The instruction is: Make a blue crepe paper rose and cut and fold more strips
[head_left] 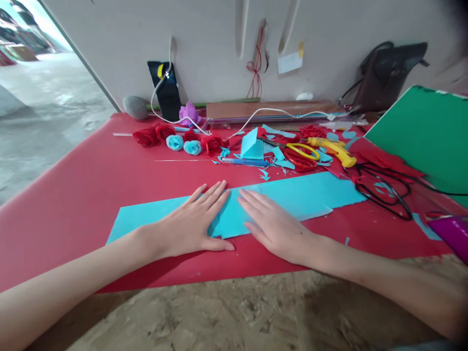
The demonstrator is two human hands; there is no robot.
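While both palms press flat, nothing is gripped — fingers extended and together, no pinch on anything.

grip: left hand (192,222) and right hand (272,222) both lie open, palm down, on the blue sheet (292,197); held by pressure only.
contact: fingertips of the two hands nearly meet at mid-strip, where a folded flap or overlap shows under the left fingers; the left thumb runs along the near edge.
sheet location: long strip lying across the red mat (73,195), near its front edge, running left to right past both hands.
handling: looks thin, light and soft, like crepe or tissue; right end is ragged, so likely tears easily. Should crease readily and slide on the smooth mat if pushed sideways.
where to hold: best taken at an edge or corner with a light pinch, or kept flat under the palms; not yanked from the ragged end.
pose: both forearms reach in from the near side and converge, wrists low, hands almost level with the mat.
behind: scissors (302,153), glue gun (334,150), paper roses (171,137), blue scraps.
right: green board (427,126), black cable (383,187).
near: bare chipboard table (234,317).
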